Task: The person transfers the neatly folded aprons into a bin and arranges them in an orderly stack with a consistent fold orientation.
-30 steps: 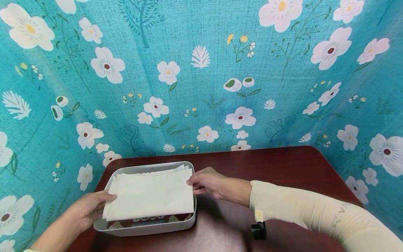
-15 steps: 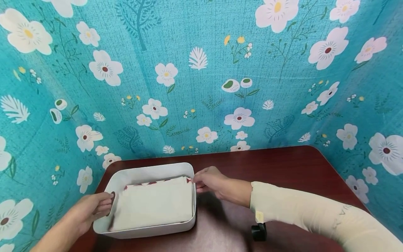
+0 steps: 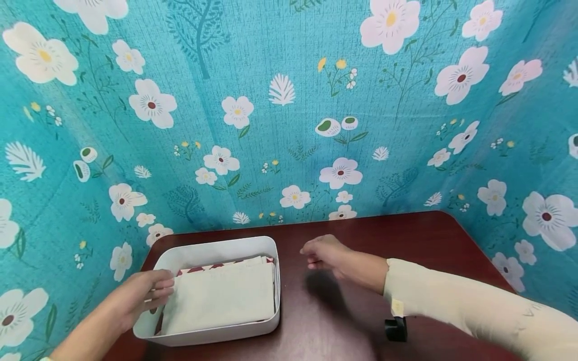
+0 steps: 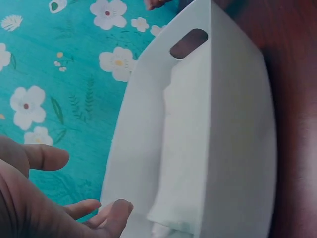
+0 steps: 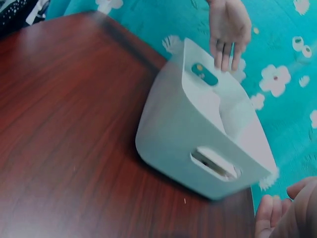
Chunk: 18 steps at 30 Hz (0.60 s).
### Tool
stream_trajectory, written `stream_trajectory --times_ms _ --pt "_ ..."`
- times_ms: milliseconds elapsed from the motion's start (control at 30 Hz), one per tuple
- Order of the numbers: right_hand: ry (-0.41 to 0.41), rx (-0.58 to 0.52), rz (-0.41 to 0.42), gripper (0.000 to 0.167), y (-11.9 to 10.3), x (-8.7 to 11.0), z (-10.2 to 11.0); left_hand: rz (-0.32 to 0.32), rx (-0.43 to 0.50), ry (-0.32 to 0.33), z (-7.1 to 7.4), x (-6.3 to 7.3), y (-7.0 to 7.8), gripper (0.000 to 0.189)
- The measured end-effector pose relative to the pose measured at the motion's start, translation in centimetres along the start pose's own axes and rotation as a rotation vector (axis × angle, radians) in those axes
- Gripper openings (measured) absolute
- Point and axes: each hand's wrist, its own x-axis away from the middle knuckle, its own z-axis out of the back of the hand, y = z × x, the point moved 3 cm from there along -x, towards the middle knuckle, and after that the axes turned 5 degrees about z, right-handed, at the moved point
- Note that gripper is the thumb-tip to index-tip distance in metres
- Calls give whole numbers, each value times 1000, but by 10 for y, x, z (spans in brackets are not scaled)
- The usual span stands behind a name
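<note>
A white bin (image 3: 212, 332) with handle holes in its ends stands at the left of the table. Inside it lies a folded cream cloth (image 3: 221, 296), with a strip of red-patterned fabric (image 3: 212, 267) showing along its back edge. At the bin's left end, my left hand (image 3: 146, 293) hovers by the rim with its fingers loosely extended, holding nothing. My right hand (image 3: 327, 253) is in the air to the right of the bin, apart from it, fingers relaxed and nothing in them. The right wrist view shows the bin's handle slot (image 5: 215, 163) facing that hand.
The dark red wooden table (image 3: 388, 235) reaches to a teal floral curtain (image 3: 289, 125) behind and at both sides. A small black object (image 3: 396, 330) hangs below the right sleeve. A dark patterned item (image 5: 17, 15) appears at the far corner in the right wrist view.
The cream cloth has gone down from the bin's rim into the bin, and both hands have let go of it. My right hand has moved away to the right.
</note>
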Motion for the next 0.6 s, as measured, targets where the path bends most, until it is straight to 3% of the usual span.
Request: stream_trajectory --times_ms 100,200,333,400,467,600 --pt "16 12 5 26 0 0 20 -46 -65 34 2 0 11 59" --pt "37 27 15 29 -4 1 39 -167 -158 96 10 2 28 61" --pt "63 40 40 32 -11 -2 57 -345 -319 305 28 11 56 64" --pt "78 40 52 32 -14 -3 65 -394 -390 435 34 17 69 66" --pt "90 44 63 31 -18 -3 74 -441 -451 538 35 22 80 65" --pt "127 86 95 31 -26 -4 98 -560 -542 672 31 24 100 63"
